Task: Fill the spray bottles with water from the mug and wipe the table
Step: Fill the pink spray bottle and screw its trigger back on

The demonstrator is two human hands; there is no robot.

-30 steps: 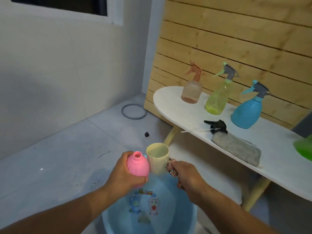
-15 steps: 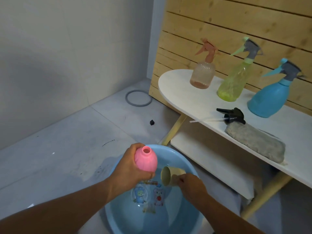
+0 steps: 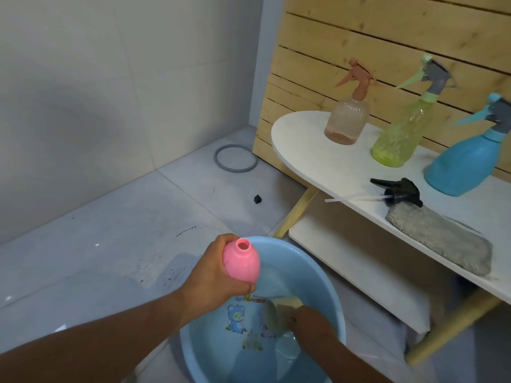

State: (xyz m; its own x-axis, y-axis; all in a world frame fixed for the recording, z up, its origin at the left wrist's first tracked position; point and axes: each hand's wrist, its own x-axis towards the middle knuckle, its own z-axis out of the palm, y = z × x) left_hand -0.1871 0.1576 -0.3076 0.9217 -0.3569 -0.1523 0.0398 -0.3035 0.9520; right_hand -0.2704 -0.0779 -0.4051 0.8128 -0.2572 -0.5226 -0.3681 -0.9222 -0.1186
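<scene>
My left hand (image 3: pixel 214 275) grips an open pink spray bottle (image 3: pixel 241 261) without its head, held above the rim of a blue basin (image 3: pixel 326 283) of water on the floor. Down inside the basin my right hand (image 3: pixel 309 323) holds the pale yellow mug (image 3: pixel 279 309), tipped on its side and dipped in the water. On the white table (image 3: pixel 309 150) stand a peach spray bottle (image 3: pixel 347 117), a yellow-green one (image 3: pixel 401 136) and a blue one (image 3: pixel 467 158). A loose black spray head (image 3: pixel 398 190) with its tube lies beside a grey cloth (image 3: pixel 439 241).
A wooden slat wall (image 3: pixel 387 37) backs the table, which has yellow legs (image 3: pixel 297 214) and a lower white shelf (image 3: pixel 354 266). A grey ring (image 3: pixel 236 158) and a small black piece (image 3: pixel 257 199) lie on the tiled floor near the corner.
My right hand lowered the mug from beside the pink bottle's mouth down into the basin water and tipped it sideways. The view dropped toward the basin; the left hand kept the bottle up.
</scene>
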